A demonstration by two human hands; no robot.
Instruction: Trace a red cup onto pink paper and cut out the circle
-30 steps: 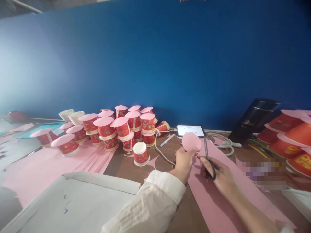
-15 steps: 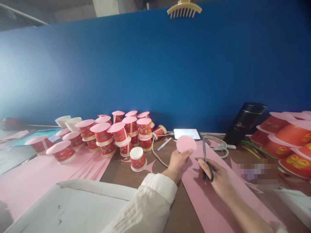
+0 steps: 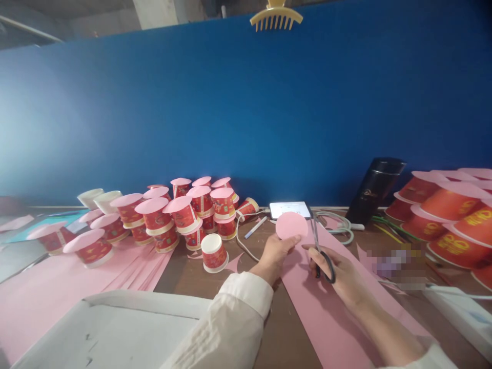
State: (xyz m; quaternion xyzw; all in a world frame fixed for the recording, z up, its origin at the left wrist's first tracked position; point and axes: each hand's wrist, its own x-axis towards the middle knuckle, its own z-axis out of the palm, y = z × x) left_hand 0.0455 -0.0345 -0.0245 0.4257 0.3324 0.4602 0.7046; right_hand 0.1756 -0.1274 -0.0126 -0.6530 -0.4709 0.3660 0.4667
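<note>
Between thumb and fingers, my left hand (image 3: 274, 254) pinches a pink paper circle (image 3: 291, 225) by its lower edge. Scissors with black handles (image 3: 326, 266) are in my right hand (image 3: 342, 279), blades pointing up and away, just right of the circle. Whether the blades touch the paper I cannot tell. Beneath both hands lies a long pink paper sheet (image 3: 330, 323) on the brown table. An upright red paper cup (image 3: 214, 252) with a white rim stands to the left of my left hand.
Stacked red cups topped with pink discs (image 3: 186, 212) stand at left, more cups (image 3: 457, 205) at right. Along the blue partition (image 3: 230, 113) are a phone (image 3: 290, 210), a coiled cable (image 3: 344, 225) and a black bottle (image 3: 374, 189). A marker (image 3: 255, 227) and a white box (image 3: 142, 328) lie nearer.
The view has turned slightly to the right, so most things sit further left. My hands keep their hold on the paper circle and the scissors, whose blades tilt slightly more to the left.
</note>
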